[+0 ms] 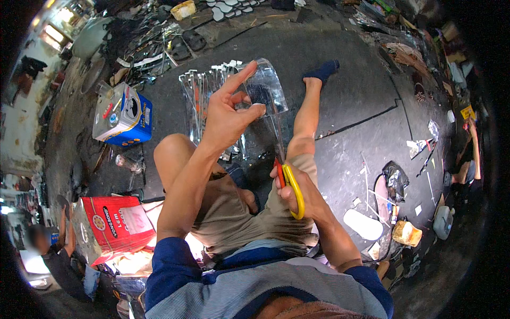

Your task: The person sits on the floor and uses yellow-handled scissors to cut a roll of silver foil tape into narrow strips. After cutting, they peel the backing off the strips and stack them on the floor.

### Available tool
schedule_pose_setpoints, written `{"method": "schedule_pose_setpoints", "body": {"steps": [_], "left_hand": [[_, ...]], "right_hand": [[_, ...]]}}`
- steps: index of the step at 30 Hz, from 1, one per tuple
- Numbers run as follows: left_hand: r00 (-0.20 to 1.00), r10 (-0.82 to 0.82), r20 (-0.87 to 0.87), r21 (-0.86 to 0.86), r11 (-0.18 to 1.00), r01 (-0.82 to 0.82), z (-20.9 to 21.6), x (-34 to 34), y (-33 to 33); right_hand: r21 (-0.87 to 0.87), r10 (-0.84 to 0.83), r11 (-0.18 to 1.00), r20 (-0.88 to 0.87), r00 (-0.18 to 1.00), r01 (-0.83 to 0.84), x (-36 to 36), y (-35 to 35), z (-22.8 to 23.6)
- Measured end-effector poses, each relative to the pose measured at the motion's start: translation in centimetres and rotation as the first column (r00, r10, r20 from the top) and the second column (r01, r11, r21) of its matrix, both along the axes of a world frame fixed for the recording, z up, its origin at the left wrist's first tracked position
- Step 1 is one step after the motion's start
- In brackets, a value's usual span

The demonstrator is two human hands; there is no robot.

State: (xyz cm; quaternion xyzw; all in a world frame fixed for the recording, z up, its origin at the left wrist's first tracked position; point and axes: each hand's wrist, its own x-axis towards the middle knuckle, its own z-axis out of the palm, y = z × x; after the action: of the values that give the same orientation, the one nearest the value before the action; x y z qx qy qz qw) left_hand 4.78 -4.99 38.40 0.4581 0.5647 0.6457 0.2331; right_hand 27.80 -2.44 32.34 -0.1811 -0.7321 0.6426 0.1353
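Cutting seems in hand: left hand point(226, 116) pinches the clear sheet point(274, 89), right hand point(296, 189) grips the scissors point(287, 173); the next snip likely needs the sheet taut

Blue-and-white can point(125, 118) stood left on dark floor point(353, 90); red box point(114, 226) sat nearer. Right: black bag point(396, 182) lay crumpled; yellowish block point(407, 234) lay nearer, pale container point(443, 223) farther right.

Room lies between tin point(127, 119) and strips point(192, 106), while the sheet point(274, 94) blocks farther right.
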Motion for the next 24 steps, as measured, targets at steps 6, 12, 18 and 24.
{"method": "schedule_pose_setpoints", "body": {"steps": [6,12,18,24], "left_hand": [[0.997,-0.054,0.049,-0.016,0.998,0.054,-0.3,-0.3,-0.6],[0.985,-0.091,0.147,-0.066,0.993,0.101,0.6,0.3,-0.9],[0.985,-0.104,0.137,-0.023,0.994,0.108,0.3,0.0,-1.3],[0.971,-0.114,0.208,-0.032,0.992,0.123,0.2,0.0,-1.5]], "right_hand": [[0.064,0.009,0.998,0.074,0.997,-0.014,-1.2,0.6,0.8],[-0.028,0.058,0.998,-0.016,0.998,-0.059,-1.4,0.9,-0.3],[-0.151,0.058,0.987,-0.012,0.998,-0.059,-1.8,0.4,-1.1],[-0.234,0.026,0.972,-0.001,1.000,-0.025,-1.5,0.1,-1.6]]}}
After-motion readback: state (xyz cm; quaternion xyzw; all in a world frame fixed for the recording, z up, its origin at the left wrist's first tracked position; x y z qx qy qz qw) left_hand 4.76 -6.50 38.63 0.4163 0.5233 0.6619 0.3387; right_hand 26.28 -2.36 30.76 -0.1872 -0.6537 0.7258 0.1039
